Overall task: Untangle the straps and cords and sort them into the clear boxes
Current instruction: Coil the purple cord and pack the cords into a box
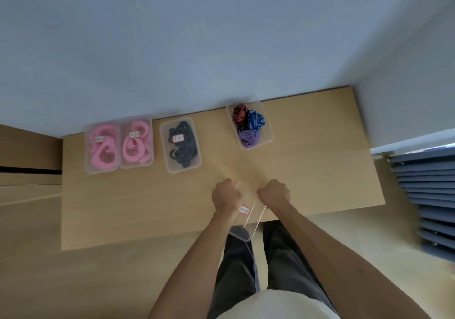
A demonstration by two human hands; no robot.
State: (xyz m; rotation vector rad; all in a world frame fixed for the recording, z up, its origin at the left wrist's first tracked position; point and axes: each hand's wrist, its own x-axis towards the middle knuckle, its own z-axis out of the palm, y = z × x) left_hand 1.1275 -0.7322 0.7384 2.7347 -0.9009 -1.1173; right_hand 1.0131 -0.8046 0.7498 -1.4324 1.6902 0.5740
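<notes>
**A:** How many boxes are out?

**B:** Five that I can count. Four sit on the table (320,170) beyond the hands. Far off to the left of the left hand (225,195) are two touching side by side, each holding pink straps: the outer pink box (101,146) and the inner pink box (136,142). Nearer, still up and left of that hand, is one box of black cords (181,144). Up ahead of the right hand (274,191), near the table's far edge, is one box of striped cords (248,121) with three bundles: one red, one blue, one purple.

**A:** And the fifth?

**B:** The empty clear box (242,230) is held between the two hands, tilted, with its lower end hanging past the near table edge over the person's legs. One white label (244,210) shows on it, just beside the left wrist.

**A:** What are the hands doing?

**B:** Both are curled into fists, knuckles up, one on each side of that box's upper end, gripping its rim. They are close together but apart.

**A:** Labels elsewhere?

**B:** One on each of three boxes: both pink ones and the black one. I cannot read them.
</notes>
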